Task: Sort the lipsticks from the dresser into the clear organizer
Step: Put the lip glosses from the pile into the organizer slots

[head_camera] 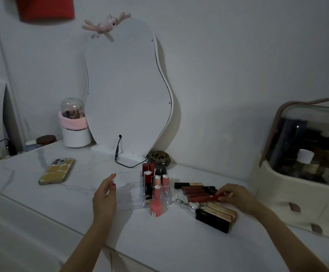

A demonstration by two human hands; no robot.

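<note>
Right hand: fingers curled down onto a glossy red lip-gloss tube, pinching its near end; tube lies flat, frontmost of a row of slim dark-red tubes with black caps lying side by side on the dresser top. Behind that row, one black-and-gold stick also flat. Just in front of the hand: three square black/gold lipstick cases lying packed together, matte black sides, brushed gold faces. A small clear charm on a metal clasp sits between the cases and the organizer.

Left hand: fingers straight and relaxed, holding nothing, fingertips touching the left rim of the clear organizer; red nail polish on the thumb.

Organizer is transparent acrylic, boxy, with a wide open bay on the left and a grid of small square cells on the right. Upright in the cells: a tall dark-red square tube, two round pink tubes with black caps, a black YSL-marked case, more pink ones in front. One squat pink round tube stands at the organizer's front edge; cannot tell if it is inside a cell or just outside.

Dresser top is white, marble-veined, glossy. Further out: phone with yellow-patch clear case face down at left, wavy-edged mirror leaning on the wall, perforated brass dome at its foot, domed-lid cosmetics case at right
</note>
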